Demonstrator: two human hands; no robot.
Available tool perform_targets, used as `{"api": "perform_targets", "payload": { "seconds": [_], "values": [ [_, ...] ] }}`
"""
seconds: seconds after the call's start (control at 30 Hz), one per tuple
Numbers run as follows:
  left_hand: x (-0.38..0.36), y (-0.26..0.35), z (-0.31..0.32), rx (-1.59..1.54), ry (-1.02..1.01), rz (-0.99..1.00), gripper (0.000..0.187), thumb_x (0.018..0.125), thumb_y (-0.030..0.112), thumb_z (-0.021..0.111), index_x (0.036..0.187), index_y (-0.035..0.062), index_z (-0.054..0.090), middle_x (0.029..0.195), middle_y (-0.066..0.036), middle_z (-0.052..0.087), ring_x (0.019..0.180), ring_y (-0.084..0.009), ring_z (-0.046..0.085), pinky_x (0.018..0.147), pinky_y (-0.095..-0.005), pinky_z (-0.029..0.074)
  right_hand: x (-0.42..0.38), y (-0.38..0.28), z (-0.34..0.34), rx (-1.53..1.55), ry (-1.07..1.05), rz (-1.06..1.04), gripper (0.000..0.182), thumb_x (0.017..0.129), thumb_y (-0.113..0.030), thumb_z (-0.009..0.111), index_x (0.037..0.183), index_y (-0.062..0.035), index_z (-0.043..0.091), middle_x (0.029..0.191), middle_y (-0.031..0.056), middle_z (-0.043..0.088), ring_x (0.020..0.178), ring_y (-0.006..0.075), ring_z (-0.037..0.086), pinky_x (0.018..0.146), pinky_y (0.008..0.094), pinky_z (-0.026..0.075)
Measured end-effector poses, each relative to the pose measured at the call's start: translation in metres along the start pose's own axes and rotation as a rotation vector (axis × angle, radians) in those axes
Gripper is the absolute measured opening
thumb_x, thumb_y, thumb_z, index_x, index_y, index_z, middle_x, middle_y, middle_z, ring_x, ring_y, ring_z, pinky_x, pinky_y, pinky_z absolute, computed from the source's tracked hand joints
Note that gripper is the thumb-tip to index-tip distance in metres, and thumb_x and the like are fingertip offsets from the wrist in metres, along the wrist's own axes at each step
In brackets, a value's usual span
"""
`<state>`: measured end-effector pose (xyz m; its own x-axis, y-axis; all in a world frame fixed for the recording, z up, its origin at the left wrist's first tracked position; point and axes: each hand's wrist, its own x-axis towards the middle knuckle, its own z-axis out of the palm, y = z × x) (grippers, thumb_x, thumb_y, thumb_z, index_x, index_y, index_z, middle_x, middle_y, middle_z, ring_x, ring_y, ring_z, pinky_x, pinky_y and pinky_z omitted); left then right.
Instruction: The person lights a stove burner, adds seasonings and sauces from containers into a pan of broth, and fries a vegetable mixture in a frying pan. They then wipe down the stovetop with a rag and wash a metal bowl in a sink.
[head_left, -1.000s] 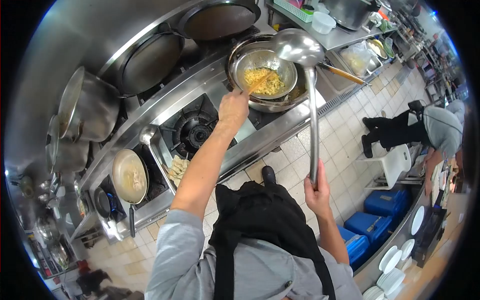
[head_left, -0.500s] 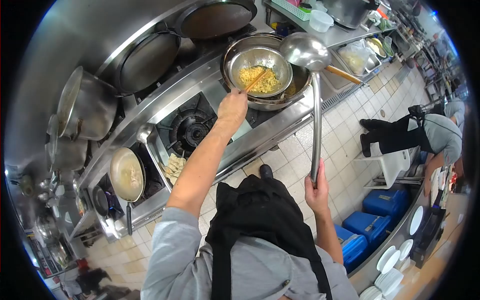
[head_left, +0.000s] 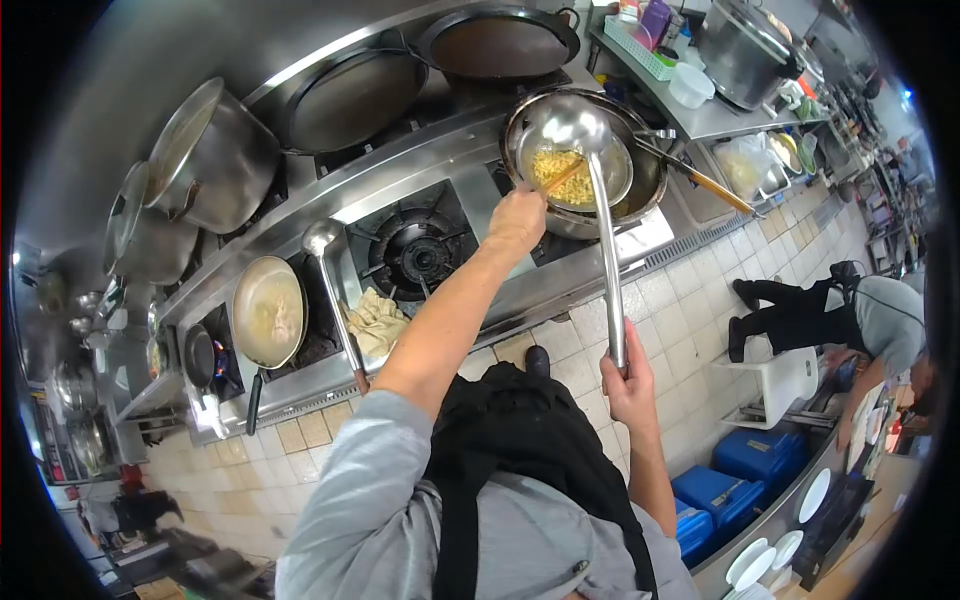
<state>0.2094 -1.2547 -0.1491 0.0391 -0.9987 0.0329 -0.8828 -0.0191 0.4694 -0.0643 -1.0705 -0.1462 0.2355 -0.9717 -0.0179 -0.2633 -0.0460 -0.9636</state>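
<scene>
My left hand is closed around wooden chopsticks, whose tips reach into chopped yellow food in a metal bowl. This bowl sits inside a larger wok at the right end of the stove. In my right hand is the lower end of the long handle of a big steel ladle. The ladle's head hangs over the far side of the bowl and hides part of it and of the food.
Left of my arm are a burner, a crumpled cloth, a smaller ladle and a frying pan with pale food. Large pots stand behind. At right, a person bends over a counter near blue bins.
The ladle's head has moved from right of the bowl to over it, in my right hand. My left hand keeps the chopsticks in the food. The whole view has shifted.
</scene>
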Motion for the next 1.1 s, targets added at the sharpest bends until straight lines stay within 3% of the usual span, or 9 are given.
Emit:
{"api": "perform_targets", "payload": {
  "seconds": [0.2,0.33,0.47,0.53,0.7,0.83,0.97,1.03,1.1],
  "values": [
    [-0.062,-0.012,-0.031,-0.159,0.264,0.077,0.067,0.091,0.027,0.068,0.148,0.0052,0.041,0.144,-0.027,0.048,0.126,-0.0436,0.053,0.104,-0.0445,0.047,0.011,-0.085,0.002,0.863,-0.150,0.098,0.067,0.091,0.003,0.056,0.153,-0.0023,0.031,0.078,0.0052,0.053,0.043,0.0120,0.048,0.041,0.0271,0.041],
    [-0.171,-0.055,-0.072,-0.308,0.253,0.100,0.063,0.091,0.029,0.072,0.144,0.0045,0.050,0.147,-0.025,0.048,0.129,-0.0374,0.055,0.104,-0.0398,0.047,0.021,-0.089,0.009,1.045,-0.451,-0.096,0.066,0.092,-0.009,0.062,0.151,-0.0032,0.033,0.076,0.0065,0.052,0.042,0.0144,0.050,0.039,0.0284,0.043],
    [-0.292,-0.105,-0.131,-0.518,0.085,-0.200,0.052,0.091,0.024,0.072,0.135,0.0022,0.059,0.142,-0.024,0.053,0.129,-0.0331,0.055,0.103,-0.0382,0.049,0.047,-0.107,0.035,0.743,-0.264,0.083,0.050,0.097,-0.016,0.060,0.142,-0.0008,0.045,0.075,0.0049,0.054,0.043,0.0146,0.053,0.037,0.0272,0.045],
    [-0.351,-0.142,-0.158,-0.473,0.188,-0.236,0.048,0.093,0.020,0.070,0.135,0.0010,0.058,0.137,-0.020,0.059,0.125,-0.0274,0.058,0.101,-0.0344,0.050,0.063,-0.117,0.043,0.727,-0.230,0.072,0.043,0.097,-0.015,0.059,0.136,0.0003,0.050,0.077,0.0033,0.056,0.042,0.0121,0.051,0.036,0.0258,0.042],
    [-0.481,-0.199,-0.182,-0.633,0.898,-0.629,0.034,0.101,0.017,0.060,0.128,-0.0043,0.061,0.129,-0.015,0.064,0.117,-0.0203,0.062,0.096,-0.0318,0.050,0.109,-0.139,0.066,0.517,-0.140,0.123,0.043,0.093,-0.015,0.060,0.133,0.0000,0.052,0.069,0.0031,0.053,0.041,0.0102,0.045,0.036,0.0253,0.037],
    [-0.577,-0.234,-0.160,-0.671,1.199,-0.886,0.044,0.103,0.029,0.058,0.134,-0.0019,0.056,0.136,-0.016,0.059,0.123,-0.0251,0.059,0.102,-0.0362,0.046,0.137,-0.158,0.084,0.458,-0.130,0.043,0.032,0.091,-0.015,0.061,0.120,-0.0009,0.056,0.061,0.0026,0.050,0.041,0.0119,0.046,0.039,0.0243,0.037],
    [-0.700,-0.277,-0.095,-1.375,1.086,-1.196,0.068,0.099,0.048,0.057,0.150,0.0047,0.040,0.155,-0.015,0.040,0.140,-0.0304,0.042,0.113,-0.0437,0.032,0.191,-0.169,0.079,0.455,-0.249,0.024,0.024,0.090,-0.012,0.059,0.110,-0.0001,0.056,0.065,0.0021,0.049,0.047,0.0086,0.046,0.038,0.0214,0.038],
    [-0.753,-0.279,-0.048,-1.383,1.105,-1.446,0.067,0.099,0.046,0.056,0.149,0.0044,0.038,0.153,-0.014,0.044,0.137,-0.0290,0.045,0.110,-0.0432,0.034,0.219,-0.178,0.085,0.360,-0.268,0.049,0.010,0.090,-0.013,0.059,0.093,-0.0048,0.055,0.061,0.0051,0.054,0.044,0.0139,0.049,0.042,0.0253,0.040],
    [-0.802,-0.263,0.003,-1.124,1.052,-1.677,0.054,0.098,0.043,0.058,0.136,0.0046,0.052,0.134,-0.012,0.059,0.116,-0.0241,0.059,0.091,-0.0408,0.047,0.240,-0.182,0.095,0.306,-0.263,0.049,0.009,0.089,-0.012,0.059,0.091,-0.0045,0.055,0.062,0.0058,0.054,0.045,0.0142,0.050,0.044,0.0256,0.041]
  ]
}}
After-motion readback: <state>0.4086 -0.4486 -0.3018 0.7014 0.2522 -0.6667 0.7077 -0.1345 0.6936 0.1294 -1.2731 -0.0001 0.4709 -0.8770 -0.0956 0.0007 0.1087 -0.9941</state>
